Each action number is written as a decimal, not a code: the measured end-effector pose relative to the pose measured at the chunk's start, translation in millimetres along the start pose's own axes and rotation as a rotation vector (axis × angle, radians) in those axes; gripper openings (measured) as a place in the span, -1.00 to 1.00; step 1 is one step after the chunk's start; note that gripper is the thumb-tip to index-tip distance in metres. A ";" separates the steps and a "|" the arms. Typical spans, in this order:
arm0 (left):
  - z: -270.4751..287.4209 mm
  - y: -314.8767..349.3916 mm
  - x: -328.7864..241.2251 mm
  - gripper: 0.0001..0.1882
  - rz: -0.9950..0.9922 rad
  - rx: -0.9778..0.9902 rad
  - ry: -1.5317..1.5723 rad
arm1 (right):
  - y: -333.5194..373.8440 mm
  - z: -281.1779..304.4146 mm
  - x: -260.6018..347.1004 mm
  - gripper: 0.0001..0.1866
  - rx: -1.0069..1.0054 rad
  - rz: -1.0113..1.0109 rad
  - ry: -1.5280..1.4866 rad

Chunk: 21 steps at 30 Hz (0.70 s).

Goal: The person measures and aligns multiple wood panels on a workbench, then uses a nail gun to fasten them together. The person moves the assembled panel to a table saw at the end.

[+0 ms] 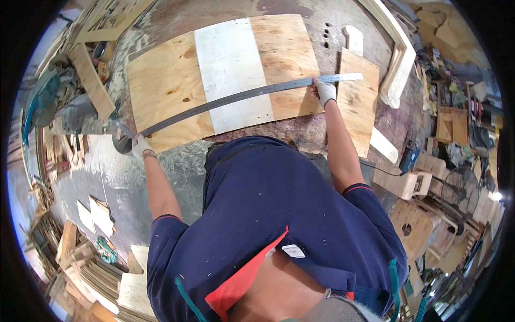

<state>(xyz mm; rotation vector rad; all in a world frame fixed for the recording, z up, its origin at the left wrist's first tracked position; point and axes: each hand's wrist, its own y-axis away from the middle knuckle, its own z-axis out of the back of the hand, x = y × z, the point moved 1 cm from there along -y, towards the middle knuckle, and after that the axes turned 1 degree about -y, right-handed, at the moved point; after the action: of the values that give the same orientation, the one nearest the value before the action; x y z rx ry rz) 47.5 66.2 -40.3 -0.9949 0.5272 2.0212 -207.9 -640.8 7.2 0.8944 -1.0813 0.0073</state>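
Gloved left hand (141,146) and right hand (325,93) grip a long metal ruler (241,96) across plywood (166,70); its markings (337,78) are too small to read.

So the long ruler (236,97) is bare grey metal, smooth, mostly dull but brighter toward its right end. The wide panel (292,59) looks like plywood: matt, visible grain, dark knots. Its white band (230,64) is flat and matt too; can't tell if that's paint or a glued-on layer. Smaller board (358,107) is raw wood, kinda blotchy. The surface (161,33) is stained and scuffed, no real gloss. White gloves (326,92) are cloth, shirt (289,198) is soft matt navy fabric with orange-red cloth (244,273) at the neck. Grey floor (179,185) looks rubbed and dusty.
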 end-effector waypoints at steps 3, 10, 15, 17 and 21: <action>4.8 -5.2 8.6 -0.72 0.012 -0.021 0.070 | 4.6 1.3 -6.1 -0.67 -0.009 -0.050 -0.134; 2.4 -4.3 15.6 -0.75 0.009 -0.019 0.144 | -9.2 18.7 -23.4 -0.80 -0.020 -0.105 -0.648; 3.3 -1.7 11.3 -0.76 0.030 -0.015 0.206 | -16.3 20.0 -25.1 -0.85 0.043 -0.111 -0.739; -4.1 5.7 3.9 -0.75 0.082 0.002 0.232 | -19.2 22.5 -24.9 -0.82 -0.012 -0.141 -0.711; -4.7 -1.6 4.5 -0.74 0.038 0.002 0.178 | -17.7 16.9 -16.8 -0.76 -0.142 -0.170 -0.629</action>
<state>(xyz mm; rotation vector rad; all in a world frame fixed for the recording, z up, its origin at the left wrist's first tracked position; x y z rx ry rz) 49.3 66.2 -46.7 -1.1783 0.6465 1.9757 -221.9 -656.4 -13.9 0.8775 -1.5589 -0.5154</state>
